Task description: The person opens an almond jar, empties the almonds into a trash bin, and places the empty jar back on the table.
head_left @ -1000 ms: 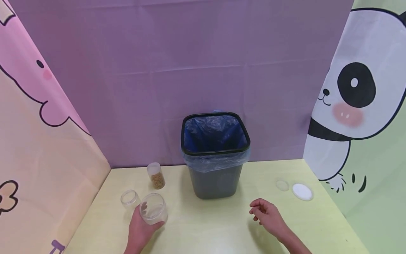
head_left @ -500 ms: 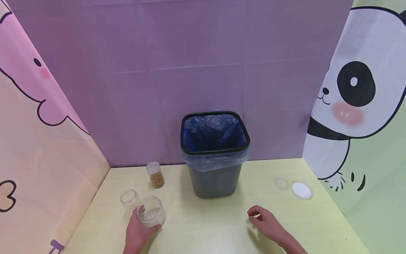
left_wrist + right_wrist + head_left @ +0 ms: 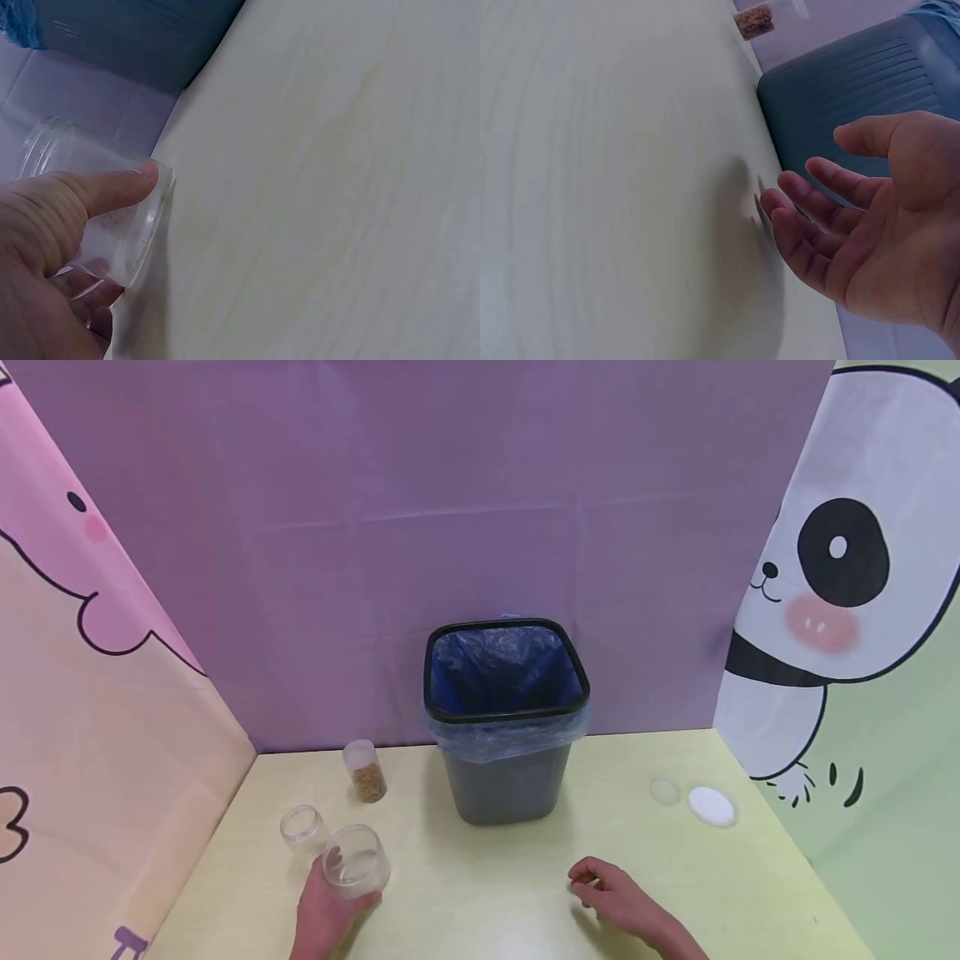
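Observation:
My left hand point(image 3: 327, 906) grips a wide, clear plastic jar point(image 3: 358, 862) without a lid, thumb on one side and fingers round the other. In the left wrist view the jar point(image 3: 120, 206) looks empty, its base at or close to the tabletop. Just left of it stands a smaller clear jar point(image 3: 303, 830), also lidless. Farther back is a narrow clear jar point(image 3: 366, 772) partly filled with brown bits. My right hand point(image 3: 617, 900) hovers over the table at the right, holding nothing; in the right wrist view its fingers point(image 3: 810, 202) are loosely curved.
A grey trash bin point(image 3: 506, 781) with a blue liner stands at the back middle, against a purple backdrop point(image 3: 420, 543). On the right of the table point(image 3: 480, 893) lie a white round lid point(image 3: 712, 807) and a clear round lid point(image 3: 664, 791). Printed cloths hang on both sides.
The left hand has brought the wide jar slightly lower and toward me. My right hand has drifted left and nearer to me. The head view has tilted slightly.

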Demonstrator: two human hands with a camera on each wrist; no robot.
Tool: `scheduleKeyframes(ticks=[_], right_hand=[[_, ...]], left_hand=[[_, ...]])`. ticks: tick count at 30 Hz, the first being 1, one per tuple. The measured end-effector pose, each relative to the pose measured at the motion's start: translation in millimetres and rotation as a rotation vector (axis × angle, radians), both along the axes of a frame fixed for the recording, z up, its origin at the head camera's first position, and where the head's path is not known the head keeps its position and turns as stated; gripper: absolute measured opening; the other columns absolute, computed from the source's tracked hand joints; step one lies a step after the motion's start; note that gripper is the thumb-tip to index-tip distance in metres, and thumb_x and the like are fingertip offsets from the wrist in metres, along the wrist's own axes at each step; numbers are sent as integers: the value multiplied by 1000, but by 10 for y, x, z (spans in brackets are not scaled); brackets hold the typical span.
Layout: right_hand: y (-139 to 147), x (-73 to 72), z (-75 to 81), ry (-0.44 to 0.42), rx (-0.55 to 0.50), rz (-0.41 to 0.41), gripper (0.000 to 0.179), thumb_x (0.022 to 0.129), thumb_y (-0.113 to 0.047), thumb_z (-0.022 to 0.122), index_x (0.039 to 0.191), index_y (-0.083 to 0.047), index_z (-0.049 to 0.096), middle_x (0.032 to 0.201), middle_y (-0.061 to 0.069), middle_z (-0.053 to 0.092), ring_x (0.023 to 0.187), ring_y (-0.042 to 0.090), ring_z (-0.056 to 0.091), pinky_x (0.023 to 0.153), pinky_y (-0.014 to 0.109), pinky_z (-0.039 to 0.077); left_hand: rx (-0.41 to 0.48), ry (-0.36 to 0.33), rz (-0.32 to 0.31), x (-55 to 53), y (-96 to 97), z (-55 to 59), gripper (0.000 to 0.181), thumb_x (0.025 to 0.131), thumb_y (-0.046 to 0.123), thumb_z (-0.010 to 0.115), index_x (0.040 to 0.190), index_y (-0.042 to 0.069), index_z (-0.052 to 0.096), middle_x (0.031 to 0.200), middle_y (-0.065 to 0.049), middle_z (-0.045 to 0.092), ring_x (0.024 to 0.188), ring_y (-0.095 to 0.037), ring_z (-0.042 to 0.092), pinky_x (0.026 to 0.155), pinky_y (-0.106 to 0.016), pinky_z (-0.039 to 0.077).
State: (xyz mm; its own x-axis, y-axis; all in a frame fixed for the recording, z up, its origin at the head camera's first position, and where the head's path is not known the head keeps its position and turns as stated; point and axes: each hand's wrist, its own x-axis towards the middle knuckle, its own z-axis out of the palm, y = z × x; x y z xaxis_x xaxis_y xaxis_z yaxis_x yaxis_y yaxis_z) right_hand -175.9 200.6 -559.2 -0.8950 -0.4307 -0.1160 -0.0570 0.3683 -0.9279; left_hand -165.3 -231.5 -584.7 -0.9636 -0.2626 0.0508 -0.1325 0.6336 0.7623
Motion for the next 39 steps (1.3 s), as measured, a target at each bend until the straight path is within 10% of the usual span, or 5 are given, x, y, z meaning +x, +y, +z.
scheduleKeyframes(ticks=[12,19,25,29,39], right_hand=[[-100,-25,14,8,-44,11,24,89,-21,52,104,-3,53,93,12,56,72,25,55,53,33,46],[-18,-65,72,37,-44,-18,25,88,-20,53,104,-1,53,93,13,56,73,27,56,57,32,46],[24,-127,238,50,-127,-73,26,89,-23,53,106,-3,53,100,16,55,83,31,55,65,39,47],[7,-171,540,88,-183,-150,22,89,-23,53,104,-7,54,100,12,57,86,31,55,67,38,47],[-77,-290,1468,676,-11,-471,11,88,-15,54,97,-12,60,89,-5,59,78,10,55,63,23,45]], left_hand=[[120,-69,-29,20,-18,27,112,52,37,82,133,-4,17,129,-29,29,116,-45,30,91,-56,24],[113,-133,11,243,-100,74,102,64,50,72,130,-8,19,122,-33,33,105,-47,40,77,-52,39],[6,-150,82,469,-21,677,77,75,62,53,117,-3,44,116,-28,46,96,-39,50,74,-45,41],[21,-42,72,520,153,1106,60,80,56,50,112,5,50,113,-17,53,100,-33,51,76,-44,40],[162,172,-75,-54,375,1711,43,84,37,57,114,8,48,113,-4,50,101,-18,49,78,-30,40]])
